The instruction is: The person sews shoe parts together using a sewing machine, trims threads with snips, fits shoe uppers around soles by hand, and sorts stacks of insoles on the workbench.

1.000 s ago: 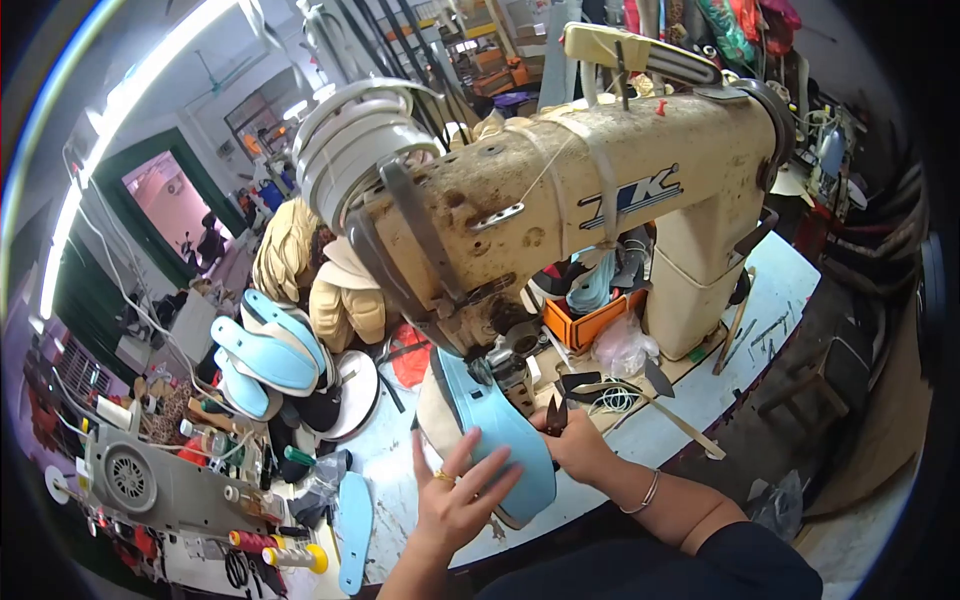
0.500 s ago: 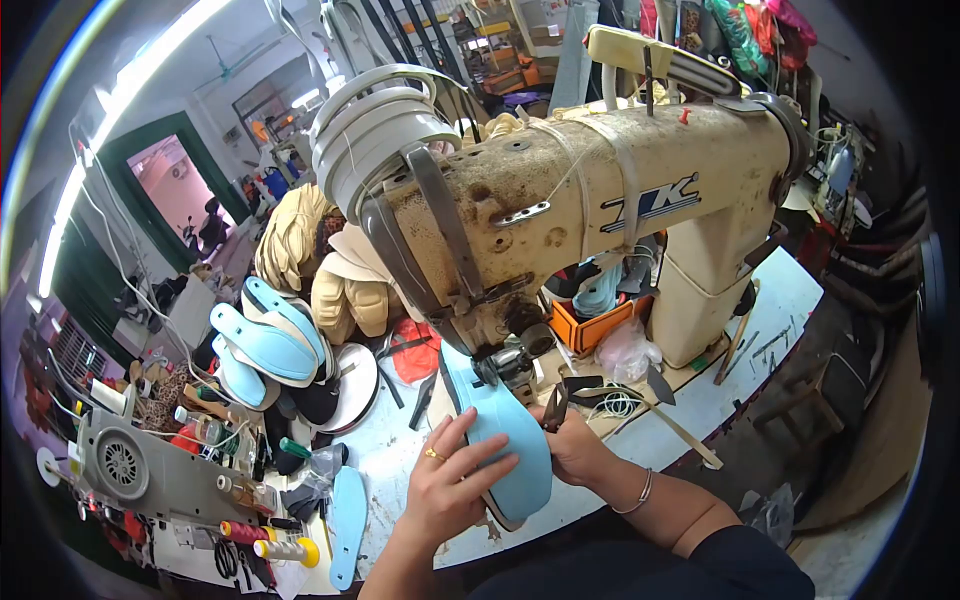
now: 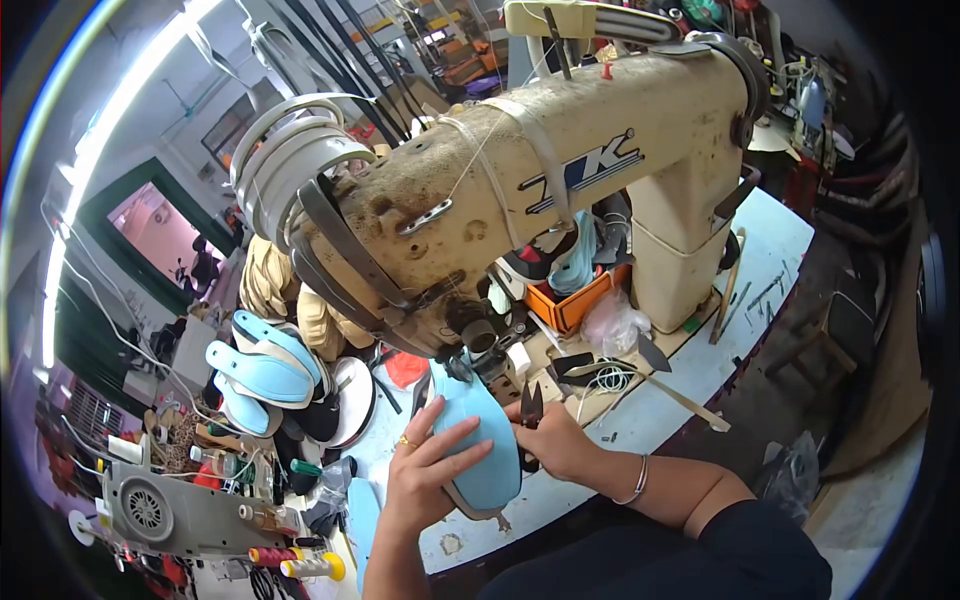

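Note:
A light blue shoe insole (image 3: 478,430) with a beige underside lies beneath the head of a cream sewing machine (image 3: 560,150), its far end at the presser foot (image 3: 457,368). My left hand (image 3: 425,470) grips the insole's left side, fingers spread across its top and a ring on one finger; the thumb is hidden. By the insole's right edge, my right hand (image 3: 555,440) is closed around dark thread snips (image 3: 531,405), whose pointed blades face up. Whether the right fingers also touch the insole is hard to see.
Stacked blue insoles (image 3: 265,370) lie at left, with another insole (image 3: 363,515) near my left forearm. Thread spools (image 3: 312,567) stand lower left. Behind the work are an orange box (image 3: 570,303), a plastic bag (image 3: 615,325) and coiled cord (image 3: 612,377).
The view has shifted, so the machine sits further left and appears more tilted. Both hands keep their holds on the insole and the snips; the snips' blades now show more upright.

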Demonstrator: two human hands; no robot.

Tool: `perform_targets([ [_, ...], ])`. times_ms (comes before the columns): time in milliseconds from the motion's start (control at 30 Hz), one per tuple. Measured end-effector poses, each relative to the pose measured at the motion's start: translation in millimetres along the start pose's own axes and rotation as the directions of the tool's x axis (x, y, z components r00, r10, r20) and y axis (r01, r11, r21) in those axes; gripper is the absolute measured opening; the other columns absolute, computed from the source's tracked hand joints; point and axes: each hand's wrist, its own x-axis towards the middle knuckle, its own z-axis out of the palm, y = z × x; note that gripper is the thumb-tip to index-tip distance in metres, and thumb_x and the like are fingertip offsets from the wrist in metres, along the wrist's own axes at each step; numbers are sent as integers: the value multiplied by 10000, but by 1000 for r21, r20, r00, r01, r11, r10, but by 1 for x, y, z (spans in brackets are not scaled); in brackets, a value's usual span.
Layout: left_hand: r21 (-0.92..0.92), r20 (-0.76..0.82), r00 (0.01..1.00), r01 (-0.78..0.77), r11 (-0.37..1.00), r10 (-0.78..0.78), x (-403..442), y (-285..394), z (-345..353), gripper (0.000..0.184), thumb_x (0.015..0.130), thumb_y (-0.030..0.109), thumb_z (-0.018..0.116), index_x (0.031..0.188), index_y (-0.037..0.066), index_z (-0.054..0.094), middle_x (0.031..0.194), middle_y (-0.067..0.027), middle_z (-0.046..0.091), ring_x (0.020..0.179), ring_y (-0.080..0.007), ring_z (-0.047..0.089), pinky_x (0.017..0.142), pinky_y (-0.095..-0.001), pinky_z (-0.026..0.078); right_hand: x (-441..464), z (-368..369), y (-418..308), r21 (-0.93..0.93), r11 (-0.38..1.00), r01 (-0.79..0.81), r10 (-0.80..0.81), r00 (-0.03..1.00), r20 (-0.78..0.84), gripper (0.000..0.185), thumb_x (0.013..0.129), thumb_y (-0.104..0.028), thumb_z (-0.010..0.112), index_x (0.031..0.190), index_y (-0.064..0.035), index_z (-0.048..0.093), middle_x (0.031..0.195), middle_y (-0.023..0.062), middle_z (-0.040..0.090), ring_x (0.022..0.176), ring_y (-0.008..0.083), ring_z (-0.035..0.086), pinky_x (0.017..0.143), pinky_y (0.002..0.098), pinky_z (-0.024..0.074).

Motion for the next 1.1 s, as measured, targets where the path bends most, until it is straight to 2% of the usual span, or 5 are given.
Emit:
perform_targets([
  [200, 59, 141, 990, -40, 997, 32, 18, 4, -22, 516, 530, 50, 719, 1007, 246, 706, 1139, 43, 625, 1189, -324, 489, 945, -414, 456, 4, -5, 3, 234, 971, -44, -2, 982, 190, 225, 882, -153, 598, 1069, -31, 623, 811, 2, 624, 615, 47, 530, 502, 188, 392],
  [633, 195, 68, 996, -76, 978, 64, 9, -9, -9, 455, 637, 60, 679, 1025, 296, 692, 1157, 58, 619, 1213, -274, 477, 1051, -521, 301, 7, 9, -21, 215, 975, 48, -56, 998, 33, 209, 865, -112, 604, 1036, 4, 636, 797, 22, 641, 667, 70, 587, 558, 213, 464],
  [700, 381, 146, 980, -182, 907, 136, 1, -6, -4, 450, 641, 129, 692, 1046, 326, 678, 1170, 82, 614, 1215, -244, 484, 1078, -534, 232, 4, 2, -22, -263, 963, 65, -81, 995, -52, 199, 871, -123, 597, 1015, 6, 645, 770, 31, 638, 631, 71, 580, 542, 213, 458],
  [867, -27, 86, 995, -39, 999, 41, -3, -26, -6, 490, 570, 180, 763, 1038, 305, 692, 1164, 61, 627, 1212, -262, 491, 1075, -528, 232, -2, 6, -13, -50, 988, 148, -148, 989, -7, 176, 857, -98, 610, 988, 13, 645, 745, 17, 619, 595, 59, 547, 515, 196, 426],
  [1100, -75, 132, 991, -22, 997, 32, 3, -23, -15, 456, 594, 149, 760, 1025, 285, 704, 1148, 46, 636, 1230, -268, 473, 1079, -516, 230, -4, 10, -12, 154, 984, 92, -91, 996, -11, 147, 850, -86, 632, 967, 3, 642, 745, 4, 609, 567, 47, 524, 499, 166, 411],
])
